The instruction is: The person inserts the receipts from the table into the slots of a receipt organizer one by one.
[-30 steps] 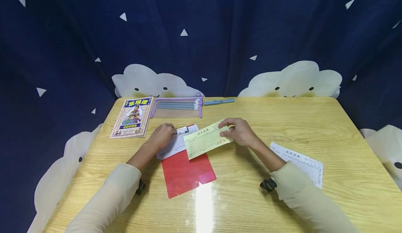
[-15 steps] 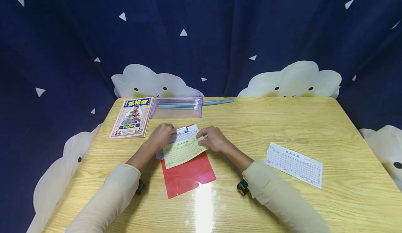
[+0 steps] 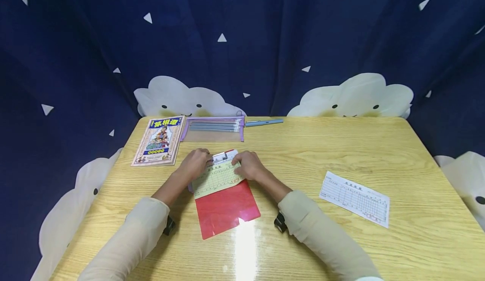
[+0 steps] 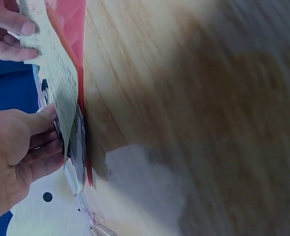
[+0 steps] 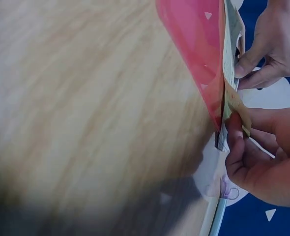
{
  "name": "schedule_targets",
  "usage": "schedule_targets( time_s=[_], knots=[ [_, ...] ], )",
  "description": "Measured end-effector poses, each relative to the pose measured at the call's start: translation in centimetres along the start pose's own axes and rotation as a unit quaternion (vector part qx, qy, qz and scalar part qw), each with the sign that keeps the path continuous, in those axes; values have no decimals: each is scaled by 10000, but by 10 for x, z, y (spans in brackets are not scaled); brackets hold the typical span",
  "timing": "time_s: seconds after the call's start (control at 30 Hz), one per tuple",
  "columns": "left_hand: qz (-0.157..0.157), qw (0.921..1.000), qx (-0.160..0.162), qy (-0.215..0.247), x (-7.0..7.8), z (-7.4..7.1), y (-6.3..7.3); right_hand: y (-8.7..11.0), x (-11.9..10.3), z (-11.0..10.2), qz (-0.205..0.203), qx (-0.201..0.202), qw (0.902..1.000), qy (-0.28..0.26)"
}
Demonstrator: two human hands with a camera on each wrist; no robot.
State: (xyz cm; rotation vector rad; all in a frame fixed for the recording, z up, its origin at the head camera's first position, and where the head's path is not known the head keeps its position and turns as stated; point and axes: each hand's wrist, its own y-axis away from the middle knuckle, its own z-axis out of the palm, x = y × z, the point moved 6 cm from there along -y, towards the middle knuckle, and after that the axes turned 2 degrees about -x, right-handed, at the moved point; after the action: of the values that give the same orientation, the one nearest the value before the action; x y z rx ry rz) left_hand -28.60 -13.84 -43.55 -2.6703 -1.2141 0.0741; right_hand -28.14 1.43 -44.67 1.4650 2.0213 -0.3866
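Observation:
In the head view a red clipboard (image 3: 229, 213) lies at a slant on the table. My left hand (image 3: 195, 164) grips its metal clip (image 3: 219, 157) at the top edge, thumb in front and fingers behind. A pale yellow printed slip (image 3: 214, 182) lies across the upper part of the board, its top edge just below the clip. My right hand (image 3: 249, 166) pinches the slip's upper right corner between thumb and fingers, which the right wrist view shows bending the paper. A strip of white printed paper (image 3: 232, 153) shows beneath the slip.
Another white printed slip (image 3: 355, 199) lies on the table at the right. Along the back are a booklet (image 3: 158, 141), a clear pencil case (image 3: 212, 136) with purple trim holding several pencils, and a blue pen (image 3: 264, 122).
My right hand has brought the yellow slip left and laid it over the white paper, up toward the clip. My left hand has stayed at the clip.

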Motion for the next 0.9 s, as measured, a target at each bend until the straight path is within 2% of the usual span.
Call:
schedule_targets(
  time_s=[0.17, 0.5, 0.9],
  knots=[
    [100, 9998, 108, -97, 2, -1, 0, -3, 1, 2, 91, 45, 9999, 2],
    [7, 9995, 1, -316, 5, 1, 1, -6, 2, 4, 143, -85, 9998, 100],
    [136, 9970, 47, -762, 7, 3, 4, -11, 0, 4, 181, -99, 9996, 210]
  ],
)
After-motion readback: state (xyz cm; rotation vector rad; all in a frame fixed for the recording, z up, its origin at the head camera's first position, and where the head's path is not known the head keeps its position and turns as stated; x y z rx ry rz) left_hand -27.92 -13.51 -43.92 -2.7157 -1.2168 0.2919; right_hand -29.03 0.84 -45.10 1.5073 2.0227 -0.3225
